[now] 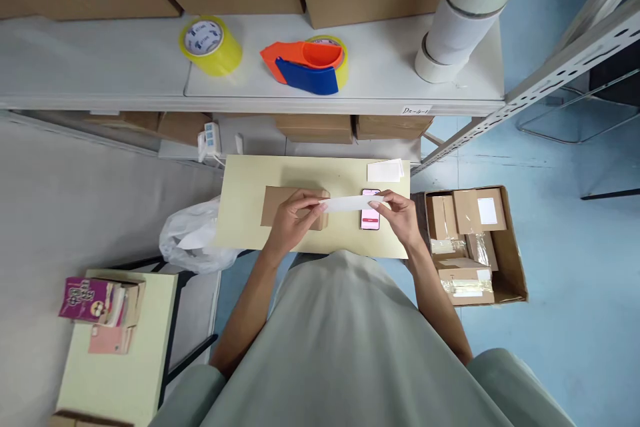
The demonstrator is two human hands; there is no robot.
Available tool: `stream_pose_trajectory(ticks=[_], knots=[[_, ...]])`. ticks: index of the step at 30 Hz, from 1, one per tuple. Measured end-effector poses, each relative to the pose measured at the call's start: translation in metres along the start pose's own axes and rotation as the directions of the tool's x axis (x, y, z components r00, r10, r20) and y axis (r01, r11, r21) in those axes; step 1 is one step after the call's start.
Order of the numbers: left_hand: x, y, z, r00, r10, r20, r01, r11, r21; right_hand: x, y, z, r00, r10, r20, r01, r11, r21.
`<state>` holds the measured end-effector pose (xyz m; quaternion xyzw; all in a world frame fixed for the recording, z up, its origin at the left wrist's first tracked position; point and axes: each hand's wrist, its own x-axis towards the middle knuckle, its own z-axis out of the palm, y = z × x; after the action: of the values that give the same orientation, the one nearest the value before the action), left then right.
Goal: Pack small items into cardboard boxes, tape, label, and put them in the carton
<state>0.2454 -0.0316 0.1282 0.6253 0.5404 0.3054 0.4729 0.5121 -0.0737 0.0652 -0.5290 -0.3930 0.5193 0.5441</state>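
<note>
A white paper strip (349, 204) is stretched between my two hands above the small table (243, 207). My left hand (299, 217) pinches its left end, and my right hand (399, 213) pinches the right end. Under my left hand lies a flat-looking brown cardboard box (275, 203), partly hidden by the fingers. A phone with a lit pink screen (370, 219) rests on the table beneath the strip's right part, near my right hand. Behind it, at the table's far right corner, are several white paper slips (384, 171).
A shelf (380, 80) beyond the table carries a yellow tape roll (217, 53), an orange and blue tape dispenser (305, 67) and stacked white rolls (463, 20). An open carton of small boxes (517, 267) stands right. Left are a plastic bag (193, 233) and a side table with books (87, 300).
</note>
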Motion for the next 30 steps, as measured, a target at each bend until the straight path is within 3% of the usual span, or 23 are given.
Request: stream_pose_trajectory(ticks=[2,5,8,11,17,23,30], knots=[[-0.007,0.014,-0.005,0.999,-0.013,0.032,0.015,0.997,-0.071,-0.006,-0.017,-0.005,0.996,-0.080,0.032,0.080,0.997,0.004],[-0.014,0.025,-0.010,0.985,-0.130,0.110,0.155,0.951,-0.268,-0.012,-0.038,-0.011,0.982,-0.173,0.075,0.175,0.985,-0.010],[-0.019,0.028,-0.012,0.951,-0.220,0.216,0.293,0.864,-0.410,-0.016,-0.049,-0.014,0.974,-0.211,0.082,0.214,0.976,-0.028],[-0.021,0.033,-0.012,0.932,-0.258,0.255,0.348,0.834,-0.427,-0.018,-0.052,-0.015,0.974,-0.207,0.092,0.213,0.975,-0.061],[-0.026,0.045,-0.015,0.934,-0.258,0.246,0.334,0.874,-0.352,-0.020,-0.051,-0.015,0.967,-0.209,0.146,0.219,0.974,-0.060],[-0.033,0.037,-0.018,0.936,-0.267,0.230,0.332,0.886,-0.324,-0.020,-0.047,-0.015,0.959,-0.221,0.180,0.236,0.969,-0.072],[-0.042,0.036,-0.010,0.963,-0.224,0.152,0.261,0.914,-0.309,-0.019,-0.032,-0.005,0.950,-0.193,0.244,0.267,0.908,-0.323]])
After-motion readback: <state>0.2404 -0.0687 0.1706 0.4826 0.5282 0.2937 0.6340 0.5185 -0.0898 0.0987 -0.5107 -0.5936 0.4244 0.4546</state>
